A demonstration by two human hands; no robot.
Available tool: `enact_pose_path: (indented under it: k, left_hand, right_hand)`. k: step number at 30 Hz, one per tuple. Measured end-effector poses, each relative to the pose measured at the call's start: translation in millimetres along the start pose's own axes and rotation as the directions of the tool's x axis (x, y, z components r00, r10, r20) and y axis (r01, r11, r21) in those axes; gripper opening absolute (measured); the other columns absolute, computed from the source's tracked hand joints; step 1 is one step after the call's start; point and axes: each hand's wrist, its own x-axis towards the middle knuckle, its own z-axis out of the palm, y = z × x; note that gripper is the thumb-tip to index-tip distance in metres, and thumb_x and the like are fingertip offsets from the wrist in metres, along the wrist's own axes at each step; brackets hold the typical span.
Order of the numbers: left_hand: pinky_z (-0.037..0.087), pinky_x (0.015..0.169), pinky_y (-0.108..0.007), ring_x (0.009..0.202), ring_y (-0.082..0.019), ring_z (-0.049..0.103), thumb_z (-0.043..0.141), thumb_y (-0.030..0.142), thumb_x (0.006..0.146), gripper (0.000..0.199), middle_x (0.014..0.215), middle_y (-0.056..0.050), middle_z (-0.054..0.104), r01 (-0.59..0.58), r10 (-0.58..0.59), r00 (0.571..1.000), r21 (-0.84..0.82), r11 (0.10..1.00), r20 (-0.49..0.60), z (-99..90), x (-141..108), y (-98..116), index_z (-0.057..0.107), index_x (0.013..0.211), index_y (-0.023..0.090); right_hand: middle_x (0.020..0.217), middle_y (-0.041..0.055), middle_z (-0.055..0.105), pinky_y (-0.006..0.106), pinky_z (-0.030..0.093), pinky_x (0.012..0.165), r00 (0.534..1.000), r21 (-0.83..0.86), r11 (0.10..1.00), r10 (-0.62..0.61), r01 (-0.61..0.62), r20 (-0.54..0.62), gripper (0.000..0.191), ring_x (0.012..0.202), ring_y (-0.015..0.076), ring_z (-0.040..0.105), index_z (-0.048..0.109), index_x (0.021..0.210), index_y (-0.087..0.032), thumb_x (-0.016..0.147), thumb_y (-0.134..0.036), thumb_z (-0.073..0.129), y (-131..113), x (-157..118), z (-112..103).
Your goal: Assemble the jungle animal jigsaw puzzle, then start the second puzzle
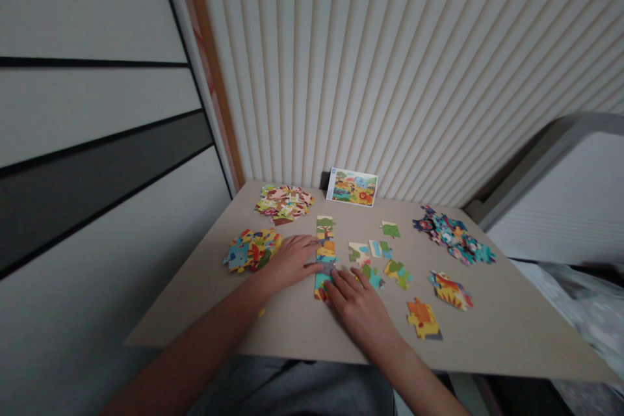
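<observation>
A vertical strip of joined jigsaw puzzle pieces [325,250] lies flat on the table, showing a tree at its top end. From the left, my left hand [294,257] reaches it with fingers stretched out, the tips touching the strip's left edge. My right hand [351,297] lies low on the right side, fingers extended and fingertips at the lower part of the strip. Beside the right fingers sits a green and blue puzzle piece [373,275], partly covered by them. More loose pieces [358,252] are just above that hand.
A picture card [353,188] leans at the back. Mixed piece piles lie back left [284,201], left [246,252] and right [455,234]. Loose pieces include a green one [390,229], an orange one [423,320] and a striped one [451,290]. A small yellow piece [261,312] lies near my left forearm.
</observation>
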Motion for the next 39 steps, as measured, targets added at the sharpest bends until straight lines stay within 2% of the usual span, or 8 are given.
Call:
enact_pose_path:
  k: [5,14,21,26,32,39]
  left_hand:
    - [0.04,0.115,-0.043,0.135,-0.028,0.054,0.06,0.058,0.098,0.054,0.145,-0.01,0.062,0.0,0.0,1.0,0.003,1.0,-0.001,1.1,0.0,-0.3,0.062,0.141,0.025]
    - [0.041,0.113,-0.043,0.133,-0.029,0.055,0.063,0.056,0.097,0.051,0.145,-0.009,0.062,0.003,-0.003,1.0,0.027,1.0,0.005,2.8,1.0,-2.2,0.064,0.138,0.025]
    - [0.043,0.111,-0.044,0.132,-0.029,0.056,0.062,0.056,0.097,0.052,0.145,-0.01,0.062,-0.02,0.02,1.0,0.038,0.999,0.006,4.8,0.9,-4.6,0.062,0.14,0.025]
    - [0.044,0.111,-0.044,0.131,-0.029,0.056,0.062,0.051,0.098,0.049,0.144,-0.01,0.062,-0.032,0.032,0.999,0.04,0.999,-0.001,0.8,-0.2,-1.3,0.061,0.139,0.024]
    - [0.045,0.11,-0.044,0.131,-0.029,0.056,0.06,0.049,0.099,0.048,0.144,-0.011,0.062,-0.032,0.032,0.999,0.037,0.999,0.004,-2.1,-0.7,1.6,0.061,0.14,0.024]
    - [0.044,0.111,-0.045,0.131,-0.029,0.056,0.059,0.045,0.099,0.045,0.142,-0.011,0.062,-0.044,0.044,0.999,0.06,0.997,-0.001,1.7,-1.1,-1.9,0.062,0.139,0.024]
  right_hand:
    - [0.132,0.0136,0.071,0.052,0.046,0.111,1.0,0.015,1.0,0.008,-0.008,-0.009,0.028,0.122,0.0297,0.065,0.069,0.125,-0.019,0.097,-0.022,0.069,1.0,-0.3,2.3]
    - [0.134,0.0118,0.068,0.05,0.048,0.109,0.994,0.069,0.993,0.102,-0.099,-0.041,0.033,0.122,0.0299,0.062,0.067,0.129,-0.023,0.096,-0.024,0.071,-4.1,-7.0,10.8]
    - [0.128,0.0092,0.068,0.047,0.049,0.107,0.983,0.191,0.967,0.181,-0.17,-0.041,0.026,0.118,0.0261,0.062,0.069,0.126,-0.027,0.1,-0.029,0.064,-6.0,-5.0,-0.9]
    - [0.128,0.0095,0.068,0.047,0.048,0.109,0.982,0.256,0.952,0.182,-0.165,-0.044,0.027,0.121,0.026,0.062,0.07,0.125,-0.027,0.098,-0.034,0.067,-6.1,-3.9,-6.1]
    - [0.134,0.0077,0.069,0.046,0.048,0.11,0.978,0.243,0.954,0.197,-0.176,-0.063,0.029,0.125,0.0258,0.061,0.071,0.126,-0.028,0.097,-0.031,0.07,-3.0,-5.8,3.7]
    - [0.134,0.0078,0.07,0.045,0.051,0.107,0.978,0.249,0.951,0.202,-0.183,-0.055,0.029,0.122,0.0265,0.064,0.073,0.124,-0.027,0.095,-0.028,0.073,0.0,-6.1,13.8]
